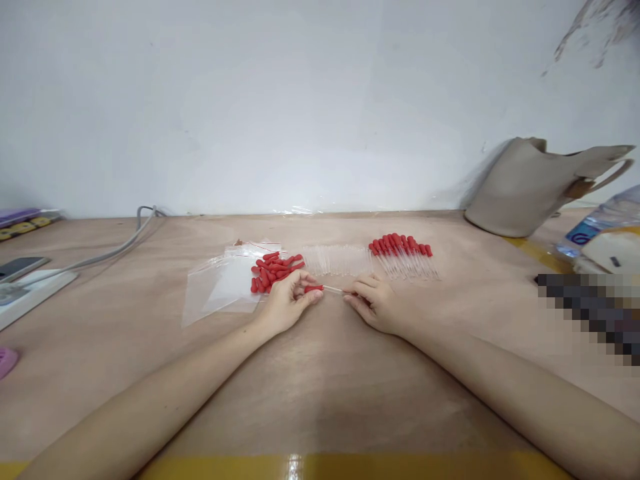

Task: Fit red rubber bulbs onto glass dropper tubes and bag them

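Between thumb and fingers, my left hand [290, 300] pinches a red rubber bulb [314, 289]. A thin clear dropper tube [333, 289] meets the bulb's open end, and my right hand [373, 301] grips the tube's other end. Whether the tube sits inside the bulb is too small to tell. Behind my left hand lies a pile of loose red bulbs [270, 270]. A row of bare clear tubes [335, 260] lies beyond both hands. To its right are several droppers [405, 253] with red bulbs on their tubes.
Clear plastic bags [205, 293] lie under and left of the bulb pile. A white power strip [45, 293] with a grey cable [115, 250] and a phone [23, 268] are at the left. A beige bag [520, 187] and a plastic bottle [610, 217] stand at the right.
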The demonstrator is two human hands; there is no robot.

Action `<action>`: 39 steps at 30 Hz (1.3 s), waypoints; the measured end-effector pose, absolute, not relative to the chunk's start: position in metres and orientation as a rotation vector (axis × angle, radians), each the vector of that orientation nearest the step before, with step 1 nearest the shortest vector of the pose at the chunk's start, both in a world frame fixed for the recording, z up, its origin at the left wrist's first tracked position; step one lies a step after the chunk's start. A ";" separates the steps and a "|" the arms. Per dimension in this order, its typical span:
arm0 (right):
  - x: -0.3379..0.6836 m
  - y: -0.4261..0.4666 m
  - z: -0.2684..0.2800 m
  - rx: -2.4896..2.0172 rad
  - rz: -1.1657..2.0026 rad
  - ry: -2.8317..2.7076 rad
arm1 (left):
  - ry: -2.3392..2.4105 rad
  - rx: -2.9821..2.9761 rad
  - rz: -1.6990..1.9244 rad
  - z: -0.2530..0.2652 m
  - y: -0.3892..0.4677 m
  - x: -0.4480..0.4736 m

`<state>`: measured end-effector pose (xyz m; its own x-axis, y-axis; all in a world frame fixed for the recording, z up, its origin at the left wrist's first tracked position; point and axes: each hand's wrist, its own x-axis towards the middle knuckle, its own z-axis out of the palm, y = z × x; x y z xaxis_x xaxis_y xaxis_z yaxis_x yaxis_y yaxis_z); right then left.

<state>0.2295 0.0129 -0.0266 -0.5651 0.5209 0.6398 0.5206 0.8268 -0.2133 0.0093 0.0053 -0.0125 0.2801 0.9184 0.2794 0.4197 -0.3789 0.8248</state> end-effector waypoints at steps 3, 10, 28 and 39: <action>0.229 0.014 -0.027 -0.726 0.058 -2.279 | 1.138 1.943 0.990 -0.013 0.005 0.009; 0.232 0.014 -0.019 -0.734 0.232 -2.310 | 0.974 2.026 0.949 -0.009 0.002 0.009; 0.230 0.017 -0.022 -0.696 -0.369 -2.259 | 1.094 2.376 1.110 -0.008 0.004 0.010; 0.227 0.018 -0.024 -0.599 -0.218 -2.340 | 1.126 2.366 0.970 -0.003 -0.001 0.013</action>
<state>0.2270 0.0178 -0.0235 -0.6469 0.3590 0.6728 0.4771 0.8788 -0.0103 0.0127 -0.0015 -0.0031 0.4510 0.7802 0.4334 0.5441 -0.6253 0.5595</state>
